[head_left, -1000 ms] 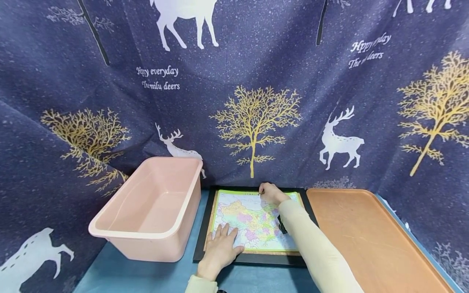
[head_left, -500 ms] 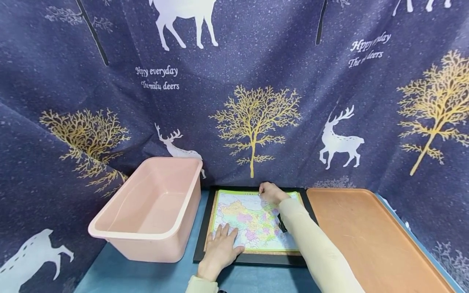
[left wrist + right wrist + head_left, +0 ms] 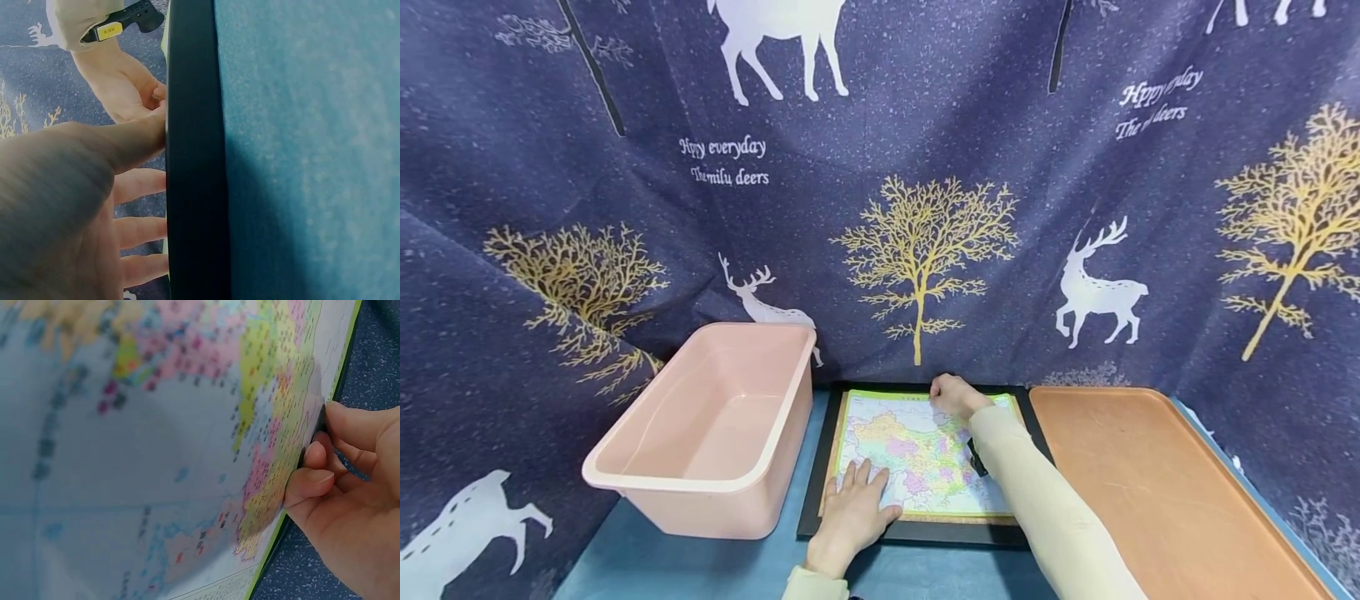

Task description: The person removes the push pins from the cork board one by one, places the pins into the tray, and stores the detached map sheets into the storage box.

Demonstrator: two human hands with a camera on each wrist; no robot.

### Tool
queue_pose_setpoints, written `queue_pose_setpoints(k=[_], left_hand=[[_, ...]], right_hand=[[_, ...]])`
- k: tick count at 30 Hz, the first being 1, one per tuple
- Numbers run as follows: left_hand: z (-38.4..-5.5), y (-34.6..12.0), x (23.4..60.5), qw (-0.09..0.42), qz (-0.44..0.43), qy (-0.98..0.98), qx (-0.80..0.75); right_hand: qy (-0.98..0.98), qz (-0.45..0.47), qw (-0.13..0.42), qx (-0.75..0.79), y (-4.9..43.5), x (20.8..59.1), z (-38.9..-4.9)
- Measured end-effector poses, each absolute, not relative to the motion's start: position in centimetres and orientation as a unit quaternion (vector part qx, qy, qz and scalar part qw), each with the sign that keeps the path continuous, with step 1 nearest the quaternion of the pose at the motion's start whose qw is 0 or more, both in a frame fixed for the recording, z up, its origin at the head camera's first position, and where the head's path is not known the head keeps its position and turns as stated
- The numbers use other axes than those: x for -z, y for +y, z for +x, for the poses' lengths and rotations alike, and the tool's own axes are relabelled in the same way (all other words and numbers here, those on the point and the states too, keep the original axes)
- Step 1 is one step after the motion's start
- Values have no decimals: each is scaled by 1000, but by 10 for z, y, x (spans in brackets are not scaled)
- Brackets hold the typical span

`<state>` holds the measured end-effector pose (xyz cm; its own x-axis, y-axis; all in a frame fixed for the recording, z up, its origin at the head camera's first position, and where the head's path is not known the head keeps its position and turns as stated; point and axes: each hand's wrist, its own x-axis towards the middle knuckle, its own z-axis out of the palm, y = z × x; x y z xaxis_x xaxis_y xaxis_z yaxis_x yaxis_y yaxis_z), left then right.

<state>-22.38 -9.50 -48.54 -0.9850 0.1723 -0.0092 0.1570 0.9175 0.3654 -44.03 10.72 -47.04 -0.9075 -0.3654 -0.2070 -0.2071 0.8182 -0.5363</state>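
Note:
A colourful map [image 3: 898, 446] with a green border lies on a cork board [image 3: 958, 521] in a black frame [image 3: 955, 533]. My left hand [image 3: 852, 518] rests on its lower left corner with fingers spread; in the left wrist view the thumb and fingers [image 3: 142, 231] reach past the frame's edge. At the map's top edge, right of centre, is my right hand [image 3: 953, 396]. The right wrist view has its thumb and curled fingers pinching a small dark piece [image 3: 321, 419] against the map's margin; I cannot tell its kind, as the fingers mostly hide it.
A deep pink plastic tub [image 3: 700, 483] stands left of the board. Right of it lies a brown tray [image 3: 1112, 467], close against the frame. Blue cloth [image 3: 715, 571] covers the table, and a dark curtain with deer [image 3: 925, 125] hangs right behind.

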Motion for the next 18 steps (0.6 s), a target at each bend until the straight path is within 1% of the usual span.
queue_pose_setpoints(k=[11, 15, 18], left_hand=[[-224, -95, 484, 23, 89, 979, -182], [-224, -95, 485, 27, 84, 980, -181], [-225, -94, 485, 31, 82, 980, -181]], right_hand=[[941, -185, 142, 246, 113, 468, -437], [936, -218, 127, 244, 122, 463, -431], [932, -255, 104, 234, 130, 460, -426]])
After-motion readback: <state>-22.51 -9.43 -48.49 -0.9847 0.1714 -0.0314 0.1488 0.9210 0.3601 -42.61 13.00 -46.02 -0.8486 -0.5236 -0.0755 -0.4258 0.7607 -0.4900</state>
